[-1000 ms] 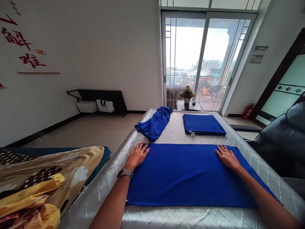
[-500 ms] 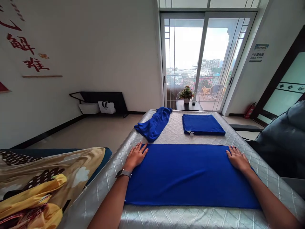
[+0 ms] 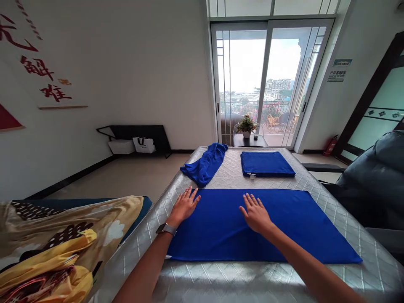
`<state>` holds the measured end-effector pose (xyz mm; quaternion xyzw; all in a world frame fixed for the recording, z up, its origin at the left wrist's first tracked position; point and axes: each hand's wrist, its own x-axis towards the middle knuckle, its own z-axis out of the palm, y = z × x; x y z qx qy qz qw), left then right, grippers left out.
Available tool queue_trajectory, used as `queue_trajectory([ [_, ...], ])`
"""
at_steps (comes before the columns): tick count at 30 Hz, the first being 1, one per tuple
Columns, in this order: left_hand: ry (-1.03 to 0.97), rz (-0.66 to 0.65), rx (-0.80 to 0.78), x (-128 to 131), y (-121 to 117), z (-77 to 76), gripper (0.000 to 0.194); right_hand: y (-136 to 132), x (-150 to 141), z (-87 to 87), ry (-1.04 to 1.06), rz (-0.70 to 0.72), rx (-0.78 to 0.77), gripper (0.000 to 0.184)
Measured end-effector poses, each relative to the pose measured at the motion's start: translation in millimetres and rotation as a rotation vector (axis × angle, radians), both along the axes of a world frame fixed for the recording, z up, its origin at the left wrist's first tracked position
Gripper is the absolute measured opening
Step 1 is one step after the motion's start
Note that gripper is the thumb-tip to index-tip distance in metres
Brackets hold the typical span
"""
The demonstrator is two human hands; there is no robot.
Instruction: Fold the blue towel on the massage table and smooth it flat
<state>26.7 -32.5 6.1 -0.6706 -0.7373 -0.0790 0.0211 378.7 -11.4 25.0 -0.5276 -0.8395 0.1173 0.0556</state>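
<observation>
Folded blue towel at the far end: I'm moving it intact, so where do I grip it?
Pinch all layers at its near edge, coming from your side: the folded blue towel lies flat and squared on the mattress, so that straight edge is closest.

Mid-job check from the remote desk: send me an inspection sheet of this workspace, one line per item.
Surface: silver quilted mattress, towels lying on it.
Job's things: long blue towel spread flat; folded blue towel beyond it; crumpled blue towel beside that.
Clutter: patterned blanket left of the mattress.
Hands: left hand open on the long towel's left end, watch on wrist; right hand open, fingers spread, mid-towel.
Cables: nothing seen.
Surroundings: glass sliding door, potted plant, fire extinguisher, grey armchair.
</observation>
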Motion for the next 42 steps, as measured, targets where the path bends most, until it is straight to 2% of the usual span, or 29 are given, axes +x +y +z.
queue_trajectory([
  [2, 0.012, -0.084, -0.03, 10, -24, -1.3, 0.067, -20, -28, -4.9, 0.062, 0.073, -0.052, 0.08],
  [4, 0.028, -0.137, -0.052, 16, -53, -6.9, 0.067, -33, -43, -11.6, 0.094, 0.106, -0.081, 0.084],
  [7, 0.039, -0.102, -0.056, 15, -96, -19.8, 0.068, -40, -51, -20.6, 0.104, 0.113, -0.085, 0.084],
  [9, 0.037, -0.059, -0.047, 11, -115, -28.4, 0.068, -41, -51, -23.4, 0.103, 0.106, -0.07, 0.082],
  [12, 0.034, -0.04, 0.003, 8, -127, -36.7, 0.067, -40, -48, -23.1, 0.088, 0.099, -0.073, 0.081],
  [15, 0.028, -0.03, 0.033, 8, -128, -38.5, 0.067, -40, -32, -22.6, 0.053, 0.087, -0.093, 0.081],
  [17, 0.019, -0.017, 0.022, 9, -127, -38.3, 0.067, -39, -9, -25.4, 0.021, 0.059, -0.091, 0.082],
  [20, 0.009, -0.003, 0.015, 9, -126, -39.7, 0.067, -34, 49, -37.3, -0.033, -0.039, -0.05, 0.082],
  [27, -0.003, -0.027, 0.046, 5, -126, -45.3, 0.064, -20, 248, -92.3, -0.151, -0.448, 0.131, 0.088],
  [29, -0.002, -0.03, 0.052, 6, -126, -44.9, 0.064, -21, 294, -103.4, -0.129, -0.521, 0.171, 0.09],
  [31, 0.002, -0.027, 0.053, 6, -126, -44.3, 0.065, -23, 318, -105.8, -0.106, -0.585, 0.226, 0.09],
  [32, 0.003, -0.026, 0.055, 6, -126, -44.3, 0.065, -25, 320, -103.3, -0.104, -0.604, 0.256, 0.089],
  [33, 0.002, -0.023, 0.057, 6, -126, -44.4, 0.065, -26, 315, -98.4, -0.109, -0.604, 0.281, 0.088],
  [35, -0.002, -0.022, 0.063, 6, -126, -45.2, 0.066, -29, 284, -82.1, -0.129, -0.552, 0.296, 0.084],
  [37, -0.006, -0.021, 0.065, 5, -126, -46.0, 0.065, -32, 230, -60.5, -0.133, -0.421, 0.243, 0.08],
  [40, -0.008, -0.009, 0.056, 5, -125, -45.6, 0.064, -36, 134, -27.9, -0.064, -0.223, 0.1, 0.076],
  [42, -0.008, 0.001, 0.043, 5, -125, -44.1, 0.065, -38, 77, -12.1, 0.003, -0.056, 0.004, 0.077],
])
